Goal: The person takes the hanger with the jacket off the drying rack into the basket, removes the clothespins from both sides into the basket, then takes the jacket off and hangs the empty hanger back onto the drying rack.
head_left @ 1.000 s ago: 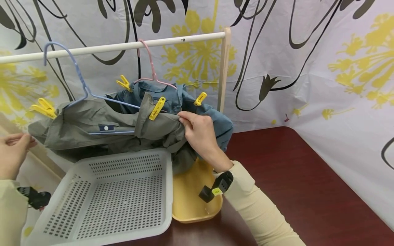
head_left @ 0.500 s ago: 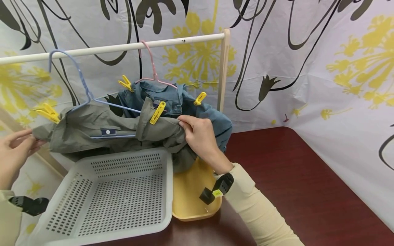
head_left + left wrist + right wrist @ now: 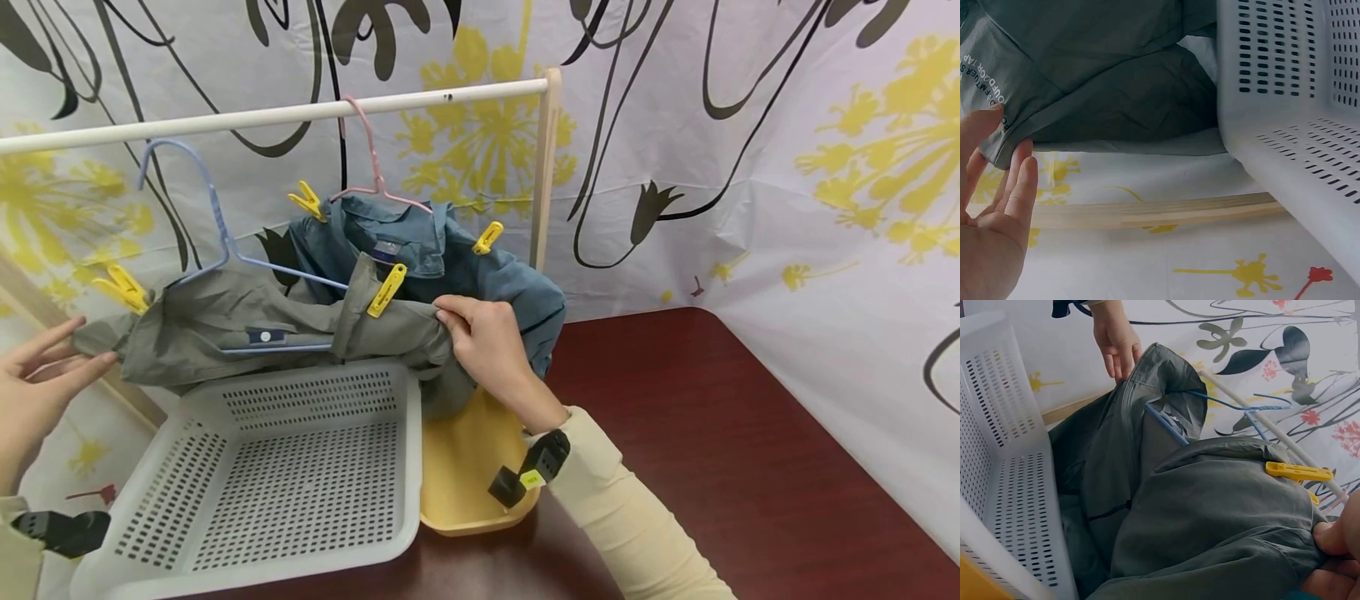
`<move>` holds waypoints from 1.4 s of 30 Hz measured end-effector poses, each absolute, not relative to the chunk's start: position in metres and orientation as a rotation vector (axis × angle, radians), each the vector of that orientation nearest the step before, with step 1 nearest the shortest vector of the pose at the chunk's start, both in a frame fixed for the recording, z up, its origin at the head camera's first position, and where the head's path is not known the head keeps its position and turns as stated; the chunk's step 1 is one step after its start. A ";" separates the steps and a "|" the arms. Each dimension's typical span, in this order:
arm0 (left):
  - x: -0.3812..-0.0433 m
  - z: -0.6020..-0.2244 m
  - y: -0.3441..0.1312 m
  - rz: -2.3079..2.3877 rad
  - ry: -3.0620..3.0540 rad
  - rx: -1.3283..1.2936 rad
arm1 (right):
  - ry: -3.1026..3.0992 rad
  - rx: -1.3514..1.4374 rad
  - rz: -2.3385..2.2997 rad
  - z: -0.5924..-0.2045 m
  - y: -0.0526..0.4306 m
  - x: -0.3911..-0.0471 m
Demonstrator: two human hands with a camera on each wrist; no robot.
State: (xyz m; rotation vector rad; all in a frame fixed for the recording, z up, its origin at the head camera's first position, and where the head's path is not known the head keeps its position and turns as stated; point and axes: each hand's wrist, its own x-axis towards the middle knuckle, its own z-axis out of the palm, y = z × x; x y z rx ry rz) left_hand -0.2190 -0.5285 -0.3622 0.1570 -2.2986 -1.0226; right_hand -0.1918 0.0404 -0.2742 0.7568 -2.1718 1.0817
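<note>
A grey-green jacket point(image 3: 300, 321) is on a blue hanger point(image 3: 223, 237), whose hook shows just below the white rail. Yellow clothespins sit on it, one at the left shoulder point(image 3: 122, 289) and one near the collar point(image 3: 387, 290). My right hand point(image 3: 487, 337) pinches the cloth at its right side. At the left end my left hand point(image 3: 41, 387) touches the fabric, fingers and thumb spread; the left wrist view shows the cloth edge point(image 3: 1013, 147) between them. Behind hangs a blue shirt point(image 3: 480, 267) on a pink hanger point(image 3: 378, 179), also with yellow clothespins.
A white perforated basket point(image 3: 415, 467) stands below the jacket, close to its lower folds. Beside it is a yellow tray point(image 3: 472, 467). A white rail point(image 3: 262, 119) with a wooden post point(image 3: 546, 167) crosses behind. The dark red table point(image 3: 675, 433) extends right.
The jacket and blue hanger have come down and slightly right, the hook dropping below the rail. My left hand reached the jacket's left end, then its fingers spread. My right hand keeps its pinch.
</note>
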 end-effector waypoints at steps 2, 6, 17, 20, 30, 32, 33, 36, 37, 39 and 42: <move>-0.217 -0.366 -0.530 -1.005 -2.313 0.209 | -2.178 0.775 1.085 -0.276 0.040 -0.191; -0.210 -0.374 -0.531 -0.955 -2.323 0.243 | -2.191 0.800 1.095 -0.281 0.038 -0.190; -0.188 -0.384 -0.527 -0.998 -2.383 0.043 | -2.285 0.853 1.084 -0.294 0.035 -0.188; -0.178 -0.378 -0.515 -1.007 -2.411 0.055 | -2.295 0.885 1.079 -0.299 0.035 -0.188; -0.151 -0.365 -0.482 -1.032 -2.515 0.141 | -2.363 0.914 1.060 -0.314 0.035 -0.184; -0.146 -0.363 -0.478 -1.024 -2.557 0.183 | -2.388 0.921 1.065 -0.317 0.035 -0.183; -0.144 -0.363 -0.476 -1.024 -2.577 0.180 | -2.404 0.924 1.073 -0.318 0.035 -0.183; -0.135 -0.357 -0.464 -1.043 -2.649 0.212 | -2.446 0.930 1.100 -0.322 0.035 -0.183; -0.132 -0.355 -0.460 -1.061 -2.670 0.222 | -2.455 0.937 1.107 -0.324 0.035 -0.183; -0.127 -0.350 -0.453 -1.107 -2.708 0.226 | -2.470 0.954 1.116 -0.327 0.035 -0.183; -0.122 -0.348 -0.447 -1.118 -2.771 0.242 | -2.483 0.992 1.106 -0.331 0.034 -0.184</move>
